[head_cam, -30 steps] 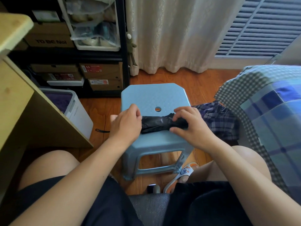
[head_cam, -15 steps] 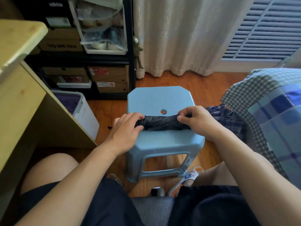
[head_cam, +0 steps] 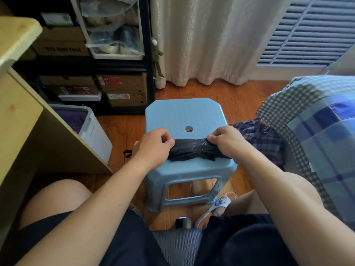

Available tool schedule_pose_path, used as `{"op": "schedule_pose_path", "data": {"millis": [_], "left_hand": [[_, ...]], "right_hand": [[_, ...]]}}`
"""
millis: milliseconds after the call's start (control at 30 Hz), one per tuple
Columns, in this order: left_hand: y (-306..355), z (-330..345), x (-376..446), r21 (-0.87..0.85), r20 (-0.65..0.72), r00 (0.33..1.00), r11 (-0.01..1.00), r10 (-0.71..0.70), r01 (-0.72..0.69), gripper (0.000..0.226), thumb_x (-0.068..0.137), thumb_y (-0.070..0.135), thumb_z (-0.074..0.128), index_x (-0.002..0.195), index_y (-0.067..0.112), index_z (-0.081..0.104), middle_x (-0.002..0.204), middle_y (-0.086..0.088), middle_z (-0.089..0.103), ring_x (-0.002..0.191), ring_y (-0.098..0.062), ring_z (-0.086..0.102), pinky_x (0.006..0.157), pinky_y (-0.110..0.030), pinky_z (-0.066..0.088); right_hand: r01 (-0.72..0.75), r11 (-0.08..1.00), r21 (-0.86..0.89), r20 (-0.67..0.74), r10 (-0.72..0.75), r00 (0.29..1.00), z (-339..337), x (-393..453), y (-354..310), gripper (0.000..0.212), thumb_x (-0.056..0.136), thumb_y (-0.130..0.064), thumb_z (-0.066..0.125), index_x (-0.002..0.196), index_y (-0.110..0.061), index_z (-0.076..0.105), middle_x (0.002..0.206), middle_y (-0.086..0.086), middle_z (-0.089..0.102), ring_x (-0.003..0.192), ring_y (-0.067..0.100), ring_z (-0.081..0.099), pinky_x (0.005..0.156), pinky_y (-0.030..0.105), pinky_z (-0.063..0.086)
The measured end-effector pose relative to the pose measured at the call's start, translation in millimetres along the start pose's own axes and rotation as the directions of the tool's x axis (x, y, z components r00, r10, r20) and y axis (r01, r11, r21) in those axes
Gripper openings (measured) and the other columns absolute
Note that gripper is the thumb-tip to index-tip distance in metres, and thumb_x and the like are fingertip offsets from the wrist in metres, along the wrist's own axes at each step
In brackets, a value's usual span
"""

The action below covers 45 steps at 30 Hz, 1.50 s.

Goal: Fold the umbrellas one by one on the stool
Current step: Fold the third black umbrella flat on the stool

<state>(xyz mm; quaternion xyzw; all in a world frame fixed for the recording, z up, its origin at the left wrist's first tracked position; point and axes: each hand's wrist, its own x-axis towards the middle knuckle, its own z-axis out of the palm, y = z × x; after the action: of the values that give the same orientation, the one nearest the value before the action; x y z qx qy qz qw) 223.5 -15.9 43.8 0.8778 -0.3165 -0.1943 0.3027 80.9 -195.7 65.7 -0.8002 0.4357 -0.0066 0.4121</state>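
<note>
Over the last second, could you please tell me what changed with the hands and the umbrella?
The left hand shifted from covering the handle end to gripping the black umbrella bundle; the right hand now pinches its right end. The umbrella stayed lying across the blue stool.

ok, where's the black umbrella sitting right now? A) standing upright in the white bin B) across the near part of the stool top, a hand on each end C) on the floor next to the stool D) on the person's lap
B: the black umbrella lies sideways across the near part of the blue stool, with the left hand at one end and the right hand at the other.
</note>
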Motion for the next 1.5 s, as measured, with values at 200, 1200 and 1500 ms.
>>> {"op": "schedule_pose_path", "data": {"millis": [200, 1200, 1500], "left_hand": [[-10, -1, -8, 0.063, -0.185, 0.942, 0.960, 0.280, -0.273, 0.010, 0.101, 0.029, 0.056, 0.093, 0.033, 0.054, 0.100, 0.014, 0.056, 0.100, -0.013, 0.052, 0.093, -0.035, 0.033], [-20, 15, -7, 0.037, -0.230, 0.919, 0.946, 0.321, -0.322, 0.023, 0.090, 0.047, 0.046, 0.090, 0.028, 0.059, 0.098, 0.013, 0.055, 0.095, -0.006, 0.042, 0.089, -0.028, 0.027], [7, 15, 4, 0.191, -0.156, 0.978, 0.976, 0.136, -0.105, 0.020, 0.103, 0.026, 0.045, 0.085, 0.023, 0.050, 0.099, 0.006, 0.049, 0.096, -0.015, 0.039, 0.093, -0.038, 0.030]], "right_hand": [[0.000, 1.000, -0.011, 0.014, 0.001, 1.000, -3, 6, -2, 0.015, 0.099, -0.025, 0.064, 0.094, -0.011, 0.066, 0.093, 0.004, 0.066, 0.087, 0.021, 0.059, 0.066, 0.031, 0.044], [0.204, 0.977, -0.055, -0.080, -0.208, 0.975, 0, 11, 3, 0.013, 0.091, -0.031, 0.075, 0.080, -0.028, 0.067, 0.081, -0.007, 0.066, 0.082, 0.018, 0.061, 0.067, 0.028, 0.047], [0.056, 0.997, 0.052, -0.090, -0.051, 0.995, 9, 6, -4, 0.043, 0.101, -0.024, 0.058, 0.061, -0.016, 0.044, 0.065, 0.001, 0.047, 0.063, 0.018, 0.041, 0.054, 0.030, 0.030]]}}
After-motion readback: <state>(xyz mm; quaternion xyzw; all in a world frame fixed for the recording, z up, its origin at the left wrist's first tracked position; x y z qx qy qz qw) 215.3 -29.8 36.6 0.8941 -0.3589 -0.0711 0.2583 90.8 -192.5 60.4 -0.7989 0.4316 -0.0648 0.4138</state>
